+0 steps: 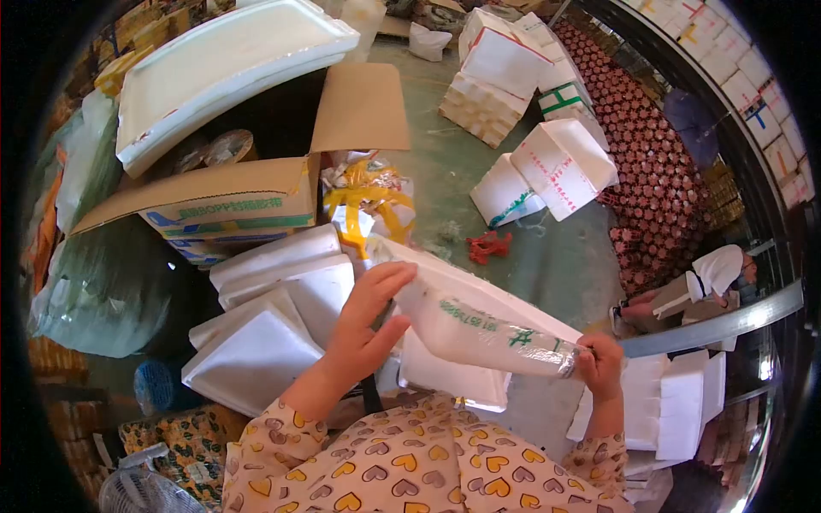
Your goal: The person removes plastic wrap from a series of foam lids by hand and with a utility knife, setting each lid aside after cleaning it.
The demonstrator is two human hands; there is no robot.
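A white foam box (505, 329) with green handwriting is tilted in front of my body. Shiny clear tape (547, 352) covers its right end. My right hand (601, 368) is closed around that end; what lies inside its fingers is partly hidden. At the opposite end, my left hand (368, 321) lies against the box's edge with fingers stretched out and thumb apart. Just below the box I see a white foam lid (453, 376). More white foam pieces (256, 350) lean in a pile left of my left hand.
An open cardboard carton (239, 201) holds tape rolls (229, 147), with a large foam lid (231, 64) across it. Foam boxes (547, 167) and red string (489, 246) are on the floor ahead. A metal rail (718, 329) and another person (693, 286) are at right.
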